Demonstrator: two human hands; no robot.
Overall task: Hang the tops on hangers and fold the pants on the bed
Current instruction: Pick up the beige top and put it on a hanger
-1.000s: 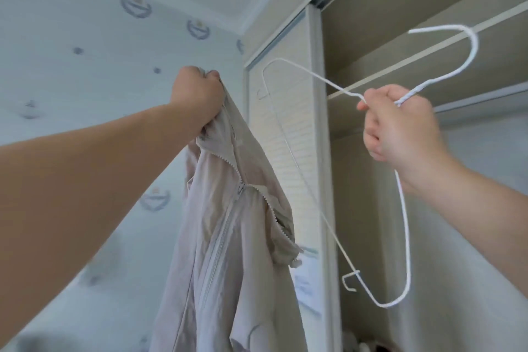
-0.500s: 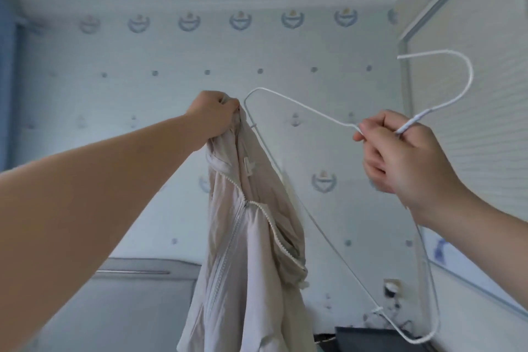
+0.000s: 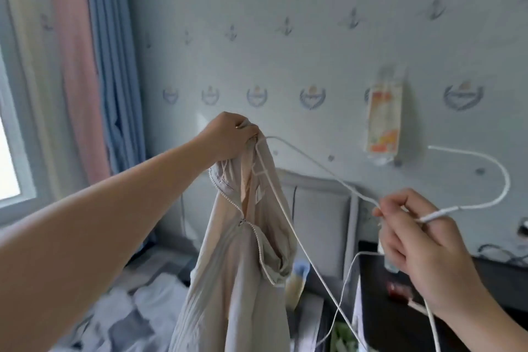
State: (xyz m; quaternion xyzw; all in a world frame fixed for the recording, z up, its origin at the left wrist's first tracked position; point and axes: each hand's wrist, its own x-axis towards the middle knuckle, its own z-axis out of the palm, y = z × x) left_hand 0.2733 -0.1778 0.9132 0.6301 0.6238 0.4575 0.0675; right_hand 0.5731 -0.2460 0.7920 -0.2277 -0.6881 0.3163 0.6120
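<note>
Pale blue wallpaper with small crests (image 3: 285,37) fills the back of the room, with a grey padded headboard (image 3: 320,208) low down and pink and blue curtains (image 3: 114,66) at the left. The left grip (image 3: 228,137) is closed on the collar of a beige zip-up jacket (image 3: 237,280), which hangs down over the messy bed (image 3: 148,308). The right grip (image 3: 423,243) pinches the neck of a thin white wire hanger (image 3: 440,214). One end of the hanger touches the jacket's collar, right by the left grip.

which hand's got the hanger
The right hand pinches the white wire hanger at the base of its hook; the left hand grips the beige jacket by its top.
</note>
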